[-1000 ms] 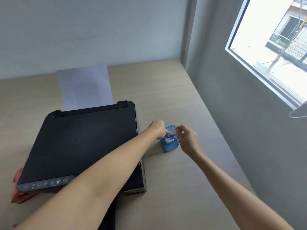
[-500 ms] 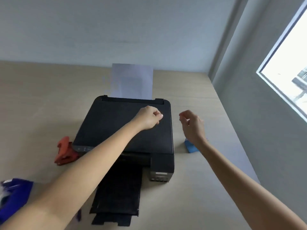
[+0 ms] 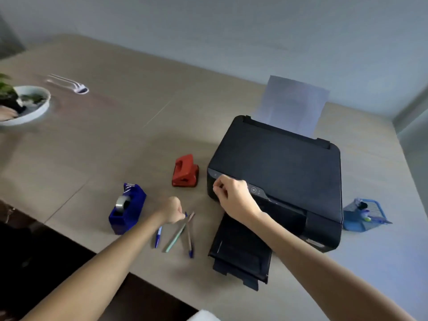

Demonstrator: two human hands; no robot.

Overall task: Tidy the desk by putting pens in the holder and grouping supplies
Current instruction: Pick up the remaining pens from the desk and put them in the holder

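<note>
At the far left a white bowl [image 3: 34, 110] holding a plant is sitting near the edge of the surface [image 3: 120, 126], with a pale object I cannot identify [image 3: 69, 85] lying behind it — both well apart from the work. Nearer, a blue tape dispenser [image 3: 127, 208] and a red hole punch [image 3: 185, 171] are standing close together, probably waiting to be grouped as supplies.

Just right of the dispenser, three pens are lying loose in a rough fan: a blue pen [image 3: 158, 237], a green pen [image 3: 176, 238] and a clear pen with a blue cap [image 3: 190, 237]. The left hand [image 3: 171, 209] is reaching down over their upper ends with the arm stretched forward, fingers curled almost into a fist; whether it is already pinching the blue pen's tip I cannot tell.

The right hand [image 3: 234, 196] is hovering with fingers loosely bent in front of the corner of the black printer [image 3: 278, 172], holding nothing that I can see — likely ready to take a second pen.

Beyond the printer, the blue mesh holder [image 3: 366, 215] is sitting at the far right with a few pens already inside, so each loose pen is facing a carry across the printer.
</note>
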